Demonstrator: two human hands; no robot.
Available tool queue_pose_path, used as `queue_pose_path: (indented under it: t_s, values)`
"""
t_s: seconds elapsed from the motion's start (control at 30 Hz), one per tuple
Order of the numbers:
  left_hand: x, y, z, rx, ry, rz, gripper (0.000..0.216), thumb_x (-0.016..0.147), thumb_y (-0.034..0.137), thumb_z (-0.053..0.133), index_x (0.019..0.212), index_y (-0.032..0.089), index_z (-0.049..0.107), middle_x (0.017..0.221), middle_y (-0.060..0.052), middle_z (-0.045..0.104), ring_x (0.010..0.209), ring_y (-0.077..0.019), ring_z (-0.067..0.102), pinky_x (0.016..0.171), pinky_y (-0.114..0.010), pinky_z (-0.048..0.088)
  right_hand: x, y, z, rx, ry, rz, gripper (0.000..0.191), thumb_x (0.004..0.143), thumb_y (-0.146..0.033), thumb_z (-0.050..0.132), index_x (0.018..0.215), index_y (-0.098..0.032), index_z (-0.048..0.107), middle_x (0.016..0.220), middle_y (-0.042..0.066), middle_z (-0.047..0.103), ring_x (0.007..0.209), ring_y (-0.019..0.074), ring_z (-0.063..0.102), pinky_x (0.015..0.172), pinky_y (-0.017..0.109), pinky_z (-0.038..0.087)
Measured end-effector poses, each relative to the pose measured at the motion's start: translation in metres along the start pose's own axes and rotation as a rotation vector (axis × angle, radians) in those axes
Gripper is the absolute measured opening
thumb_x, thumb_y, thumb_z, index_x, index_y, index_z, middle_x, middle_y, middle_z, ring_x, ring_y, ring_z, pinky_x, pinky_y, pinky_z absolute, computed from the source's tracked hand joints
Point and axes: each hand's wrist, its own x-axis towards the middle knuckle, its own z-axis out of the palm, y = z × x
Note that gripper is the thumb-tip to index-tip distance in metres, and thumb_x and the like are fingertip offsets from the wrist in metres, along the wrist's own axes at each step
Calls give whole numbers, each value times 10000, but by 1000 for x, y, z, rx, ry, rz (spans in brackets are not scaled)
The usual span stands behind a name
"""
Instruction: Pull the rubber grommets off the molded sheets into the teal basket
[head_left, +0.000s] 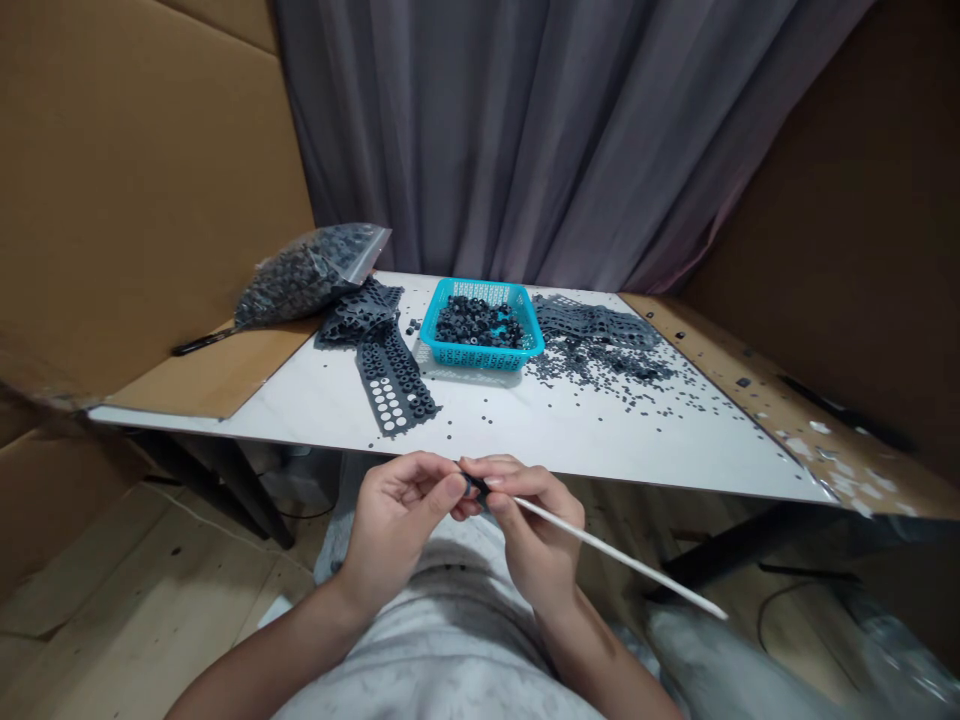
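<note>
In front of my body, just off the table's near edge, my two hands meet at the fingertips. My left hand (401, 525) is closed, thumb and fingers pinching a small black piece (474, 484); its exact shape is partly covered by the fingers. A thin white stick (622, 555) is gripped by my right hand (536, 535) and slants down to the right. The stick's near end meets the black piece between the fingertips. Whether it passes through the piece, I cannot tell.
On the white table (510, 430), a turquoise basket (480, 355) holds black rings. Left of it lies a perforated black sheet (397, 385) with rings, below a bulging zip bag (300, 275). To the right are stacked punched sheets (592, 320) and scattered black bits (607, 365). Cardboard walls flank both sides.
</note>
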Motion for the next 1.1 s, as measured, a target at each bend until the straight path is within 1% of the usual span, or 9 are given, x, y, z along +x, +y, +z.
queue_pose_path:
  t_s: [0.17,0.33,0.5,0.67,0.73,0.83,0.9,1.0,1.1]
  values:
    - [1,-1,0,3,-2,-4,142,757,277,715,711,145,691,620,-24,699,551,-113,634,561,-204,530,0,2,0,22,-8,-5,143,845,-162,635,928,-264,691,987,28,744,924,163,689,777,319,575]
    - [1,-2,-1,19,0,-12,160,759,293,709,712,142,687,617,-27,694,552,-122,631,563,-217,527,-2,5,-1,-21,-21,-31,168,846,-148,627,948,-269,685,1003,34,741,925,177,688,759,343,579]
    - [1,-2,-1,51,12,-19,179,750,307,715,703,137,686,596,-27,683,542,-129,625,557,-228,528,-2,8,-2,-157,-15,-173,218,847,-116,603,990,-267,671,991,61,741,879,209,702,720,383,583]
    - [2,-3,0,58,21,-32,169,744,304,719,709,141,693,589,-24,684,547,-133,633,557,-226,530,-2,7,-4,-321,-72,-295,395,828,-7,539,1086,-289,638,1063,63,722,880,194,701,680,354,594]
    - [3,-3,0,60,25,-36,164,739,300,723,704,143,696,584,-17,683,541,-128,631,553,-221,529,-4,9,-4,-381,-58,-347,433,822,-5,543,1127,-301,624,1081,64,717,885,194,700,682,353,596]
    - [3,-3,1,43,27,-40,157,731,292,732,692,144,699,571,-12,679,534,-121,627,546,-212,527,-6,12,-4,-433,-28,-409,426,821,-31,566,1144,-305,618,1091,71,714,879,197,705,685,357,600]
    - [3,-4,1,12,24,-41,144,730,280,735,701,143,702,586,-15,688,536,-115,629,548,-207,527,-8,13,-4,-393,5,-367,386,829,-43,568,1113,-297,630,1072,68,721,895,197,707,701,355,605]
    - [4,-4,2,-40,29,-60,136,726,276,742,737,145,705,638,-25,710,544,-113,639,542,-204,525,-7,11,-4,-223,77,-168,245,845,-88,589,993,-269,662,1007,52,740,915,194,709,737,349,610]
    - [4,-5,3,-70,34,-68,155,711,280,753,752,142,694,630,-20,707,543,-116,642,548,-209,528,-5,7,-3,-83,81,-33,83,835,-176,641,878,-235,681,982,63,747,894,202,716,710,334,616]
